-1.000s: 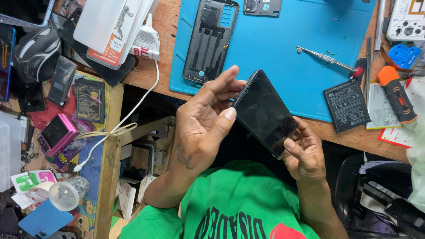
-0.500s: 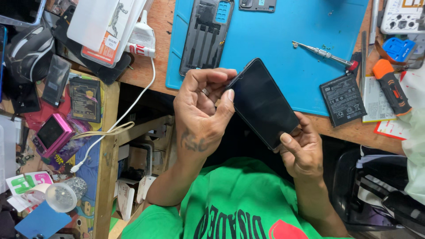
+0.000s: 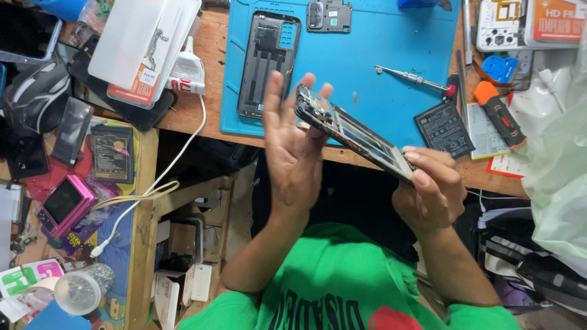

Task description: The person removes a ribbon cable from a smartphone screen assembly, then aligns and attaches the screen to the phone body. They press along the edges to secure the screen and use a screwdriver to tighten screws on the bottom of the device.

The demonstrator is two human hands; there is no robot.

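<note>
Flipping done: opened black phone body (image 3: 351, 134) now shows internals; right hand (image 3: 428, 189) pinches its end, left hand (image 3: 293, 150) spread, fingertips steadying.

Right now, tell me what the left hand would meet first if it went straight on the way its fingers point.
The left hand points up the picture, toward the bench. Going straight on, it would probably meet the black phone back cover on the blue mat first; depth is unclear.

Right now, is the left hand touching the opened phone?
Touching. The head view shows the left hand with its fingertips against the upper end of the opened phone, while the right hand grips the lower end.
</note>
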